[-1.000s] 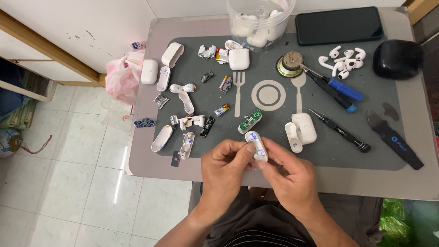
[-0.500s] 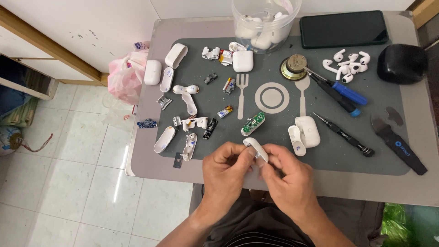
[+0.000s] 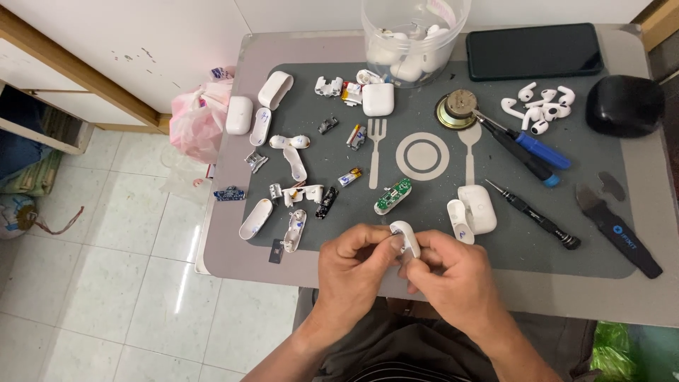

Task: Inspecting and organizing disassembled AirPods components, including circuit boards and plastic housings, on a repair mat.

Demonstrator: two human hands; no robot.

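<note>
Broadly, the grey counter (image 3: 226, 262) fills my view, its left edge dropping to the white floor tiles (image 3: 106, 283) and its near edge running just under my wrists. On it lies the dark grey rubber mat (image 3: 424, 212) printed with a pale fork, plate and spoon outline, leaving a bare margin of counter on every side. At the far edge stand a clear plastic tub (image 3: 414, 39) of white parts and a flat black phone (image 3: 534, 51); a rounded black case (image 3: 624, 106) sits at the right.

My left hand (image 3: 350, 272) and my right hand (image 3: 453, 283) meet over the mat's near edge, both closed around a small white plastic shell piece (image 3: 406, 239), pinched between the fingertips of each and raised just above the mat. Just beyond them is free mat; an open white earbud case (image 3: 472, 216) lies close to the right, and a little green circuit board (image 3: 393, 196) close ahead.

Right of that lie a black screwdriver (image 3: 534, 214), a blue-handled screwdriver (image 3: 527, 147) and a black pry tool (image 3: 622, 233). The mat's left part is crowded with white shell halves (image 3: 293, 159), so open room is mostly at the middle and the near-right corner.
</note>
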